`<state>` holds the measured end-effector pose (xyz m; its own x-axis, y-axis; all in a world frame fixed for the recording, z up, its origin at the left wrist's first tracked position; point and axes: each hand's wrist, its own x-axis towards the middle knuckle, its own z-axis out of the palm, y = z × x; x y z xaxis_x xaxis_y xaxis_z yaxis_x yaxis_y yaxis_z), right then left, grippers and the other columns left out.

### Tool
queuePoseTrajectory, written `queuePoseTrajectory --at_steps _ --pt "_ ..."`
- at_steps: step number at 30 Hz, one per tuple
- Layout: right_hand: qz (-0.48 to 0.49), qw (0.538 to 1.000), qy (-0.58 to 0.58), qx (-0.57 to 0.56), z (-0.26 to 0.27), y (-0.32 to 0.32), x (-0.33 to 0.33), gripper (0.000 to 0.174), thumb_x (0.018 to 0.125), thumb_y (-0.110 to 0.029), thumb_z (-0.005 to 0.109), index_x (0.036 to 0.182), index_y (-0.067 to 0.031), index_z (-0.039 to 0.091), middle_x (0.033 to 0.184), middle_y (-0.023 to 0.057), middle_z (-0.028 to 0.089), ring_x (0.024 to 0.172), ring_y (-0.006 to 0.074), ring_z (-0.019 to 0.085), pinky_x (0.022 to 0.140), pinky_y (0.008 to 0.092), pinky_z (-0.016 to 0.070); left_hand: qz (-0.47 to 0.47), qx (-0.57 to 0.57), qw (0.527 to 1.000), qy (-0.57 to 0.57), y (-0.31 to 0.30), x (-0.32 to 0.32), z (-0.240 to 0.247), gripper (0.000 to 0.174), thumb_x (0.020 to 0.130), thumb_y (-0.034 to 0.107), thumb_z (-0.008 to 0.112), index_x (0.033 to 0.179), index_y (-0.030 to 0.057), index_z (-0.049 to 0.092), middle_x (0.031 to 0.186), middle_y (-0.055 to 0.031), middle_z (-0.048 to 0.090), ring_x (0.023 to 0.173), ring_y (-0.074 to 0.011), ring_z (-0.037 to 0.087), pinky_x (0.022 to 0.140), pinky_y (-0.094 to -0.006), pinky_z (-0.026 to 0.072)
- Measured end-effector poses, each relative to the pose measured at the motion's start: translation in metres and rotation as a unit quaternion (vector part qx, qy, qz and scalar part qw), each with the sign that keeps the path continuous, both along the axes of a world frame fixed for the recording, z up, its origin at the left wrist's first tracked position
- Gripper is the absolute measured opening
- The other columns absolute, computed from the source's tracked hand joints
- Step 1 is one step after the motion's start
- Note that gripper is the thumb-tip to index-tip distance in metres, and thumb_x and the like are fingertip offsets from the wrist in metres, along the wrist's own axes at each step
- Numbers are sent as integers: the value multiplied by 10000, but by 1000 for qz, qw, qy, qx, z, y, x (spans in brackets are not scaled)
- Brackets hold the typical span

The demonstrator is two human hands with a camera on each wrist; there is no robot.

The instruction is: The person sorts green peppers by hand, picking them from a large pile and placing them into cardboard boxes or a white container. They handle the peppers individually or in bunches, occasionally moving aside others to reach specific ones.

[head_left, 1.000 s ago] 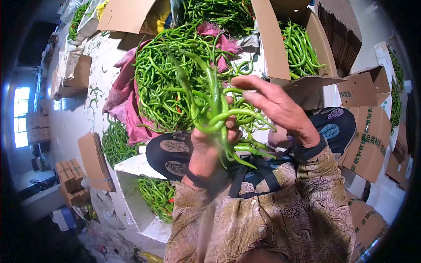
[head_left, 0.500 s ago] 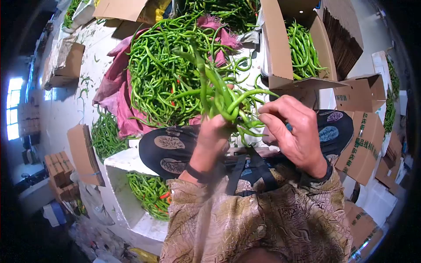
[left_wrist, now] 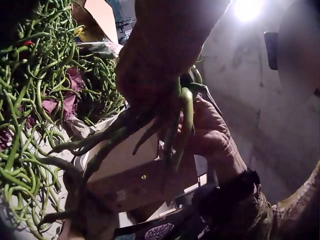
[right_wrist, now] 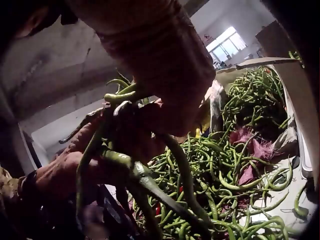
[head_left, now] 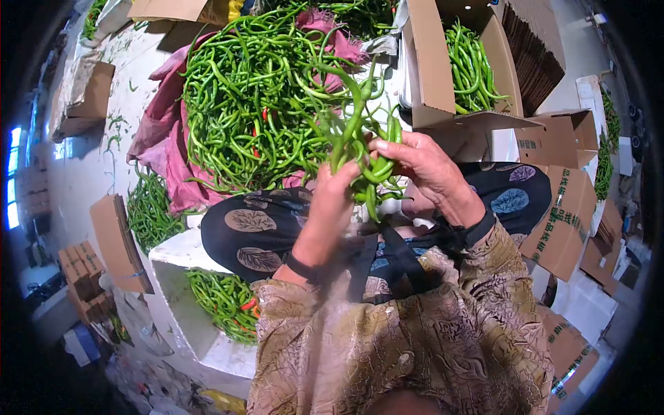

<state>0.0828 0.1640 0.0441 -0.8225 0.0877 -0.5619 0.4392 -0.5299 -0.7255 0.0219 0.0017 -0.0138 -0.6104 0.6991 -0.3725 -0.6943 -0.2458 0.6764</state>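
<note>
My left hand grips a bunch of long green chili peppers over my lap, some of them pointing up past the fingers. At the right side of that bunch, my right hand pinches peppers between thumb and fingers. In the left wrist view a bent green pepper shows close to the right hand. From the right wrist, several peppers hang below the two hands, and the right fingertips are partly hidden in shadow.
A large heap of green peppers lies on pink cloth ahead. At the right stands an open carton holding aligned peppers, with folded cardboard beyond. A white foam box with green and red peppers sits at the left.
My right hand, loose beside the bunch a second ago, has moved in and now pinches peppers at its side. The left hand keeps its grip, and the bunch has tilted.
</note>
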Motion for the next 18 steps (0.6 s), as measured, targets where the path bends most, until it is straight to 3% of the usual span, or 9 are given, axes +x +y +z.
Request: queuePoseTrajectory --at_steps 1,3,4,5,7,10,15,17,18 --pt "-7 1000 -3 -2 -2 1 0 277 905 -230 633 1056 1 631 917 25 664 806 82 619 755 237 491 1 0 1000 -2 1 -1 -4 312 888 138 582 1168 3 549 1068 -87 640 962 -170 620 875 -307 488" --pt "-10 1000 2 16 -5 2 0 272 911 -233 621 1050 1 627 920 27 658 808 86 614 749 237 494 9 -35 987 154 3 -1 -12 312 888 131 574 1168 -4 544 1084 -98 641 960 -178 625 888 -311 486" --pt "2 1000 6 28 -4 3 0 273 915 -233 613 1051 3 621 921 31 656 811 89 612 748 241 496 26 22 998 -44 5 -3 7 324 886 137 578 1171 -12 539 1082 -111 640 949 -191 630 872 -329 499" --pt "15 999 10 41 -4 4 0 274 918 -233 605 1051 6 616 921 36 653 814 93 611 747 245 498 27 21 998 -46 6 -4 15 324 886 137 578 1171 -12 539 1082 -111 640 949 -191 630 872 -329 499" --pt "39 999 18 -10 8 13 -5 323 945 -232 525 1107 46 559 1007 165 674 860 190 677 760 300 551 14 33 995 -95 10 -5 21 328 874 146 555 1152 -29 565 1027 -106 651 953 -187 627 843 -304 490" --pt "-20 996 2 -90 -1 31 0 285 976 -249 471 829 -11 526 1091 324 601 937 353 661 844 415 528 52 -15 995 -79 6 -7 3 351 852 156 590 1146 -33 566 970 -99 646 895 -173 628 824 -283 493" --pt "-27 979 33 -202 -19 35 10 293 990 -248 451 880 6 547 1077 298 607 944 334 655 866 398 520 49 2 993 -104 4 -8 1 322 838 129 607 1122 -21 599 946 -92 658 854 -162 630 800 -291 500" --pt "-60 971 87 -215 -30 40 14 276 990 -195 458 1054 57 551 1027 265 633 921 338 660 865 402 533 55 17 991 -124 4 -8 1 299 865 97 594 1127 -47 584 947 -112 655 823 -171 634 727 -284 536" --pt "-67 971 81 -216 -31 42 16 248 984 -181 475 1048 42 561 1007 236 634 912 309 655 863 403 534 54 13 991 -122 4 -8 3 296 865 92 592 1126 -48 583 949 -115 656 820 -172 635 718 -279 536"
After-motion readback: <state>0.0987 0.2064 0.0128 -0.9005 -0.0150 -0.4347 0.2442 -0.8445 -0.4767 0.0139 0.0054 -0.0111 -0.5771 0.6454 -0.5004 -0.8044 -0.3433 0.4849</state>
